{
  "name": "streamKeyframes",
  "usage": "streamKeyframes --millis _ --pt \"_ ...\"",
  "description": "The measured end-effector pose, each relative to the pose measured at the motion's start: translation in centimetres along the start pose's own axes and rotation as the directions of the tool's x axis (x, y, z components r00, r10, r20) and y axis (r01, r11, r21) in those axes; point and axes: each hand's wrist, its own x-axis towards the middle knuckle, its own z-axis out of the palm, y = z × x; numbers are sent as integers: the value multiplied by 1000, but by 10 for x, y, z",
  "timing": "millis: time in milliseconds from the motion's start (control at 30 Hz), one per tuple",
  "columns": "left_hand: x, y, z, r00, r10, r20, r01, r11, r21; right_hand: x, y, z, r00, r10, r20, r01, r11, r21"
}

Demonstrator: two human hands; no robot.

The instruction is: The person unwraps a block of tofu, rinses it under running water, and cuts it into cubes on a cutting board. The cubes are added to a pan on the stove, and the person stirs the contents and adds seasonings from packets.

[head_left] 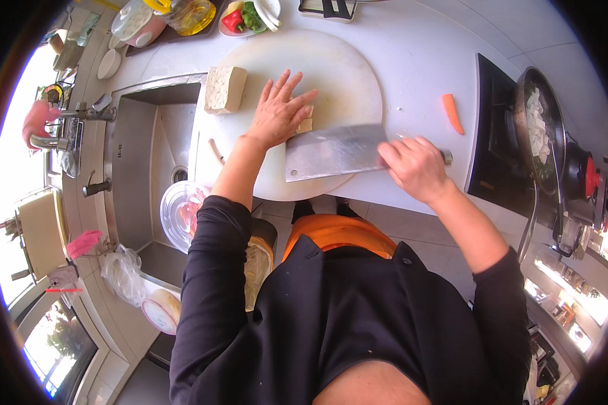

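Note:
My right hand [419,164] grips the handle of a broad metal cleaver [339,152], whose blade reaches left over a round white cutting board [344,76]. Close beyond the blade lies a small pale piece of tofu [305,123], partly hidden by my fingers and the cleaver. My left hand [281,111] is spread over the board, its thumb side at this piece; whether it presses on it I cannot tell. A large tofu block [225,90] stands at the board's left edge, left of my left hand.
A steel sink [137,126] lies left, with a clear plastic container [180,212] at its near edge. A carrot piece [452,114] rests on the counter right of the board. Farther right, a wok [524,126] with pale pieces sits on the black cooktop [491,162]. A plate of vegetables [251,17] stands behind.

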Motion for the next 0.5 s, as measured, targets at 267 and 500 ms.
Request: streamKeyframes --millis 267,500 --pt "-20 9 17 929 -218 -298 134 951 -278 -69 -50 49 499 615 610 -670 -172 722" --pt "-26 35 14 926 -274 -262 209 945 -250 -52 -74 100 469 605 644 -592 -325 737"
